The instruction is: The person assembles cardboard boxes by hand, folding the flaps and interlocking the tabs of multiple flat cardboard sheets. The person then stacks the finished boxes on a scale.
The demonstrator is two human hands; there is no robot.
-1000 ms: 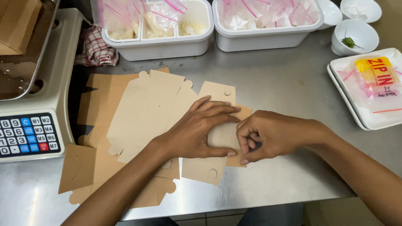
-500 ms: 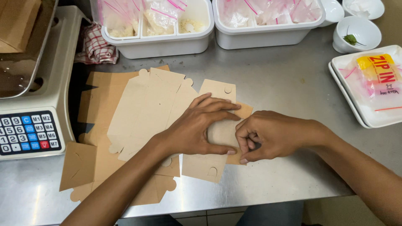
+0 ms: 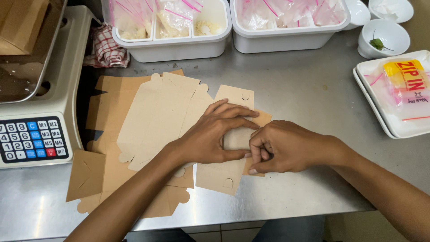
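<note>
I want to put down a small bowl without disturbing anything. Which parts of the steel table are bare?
Bare steel table lies between the white bins, the white tray and the right hand. A narrow strip runs along the near edge. It is crowded on the left: flat cardboard cutouts under the left hand, beside the scale.

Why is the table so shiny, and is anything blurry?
Head view: the steel table gives soft glare from overhead light, brightest near its front left edge; the left hand and right hand on the flat cardboard box blank look sharp; soft shadows lie under them.
</note>
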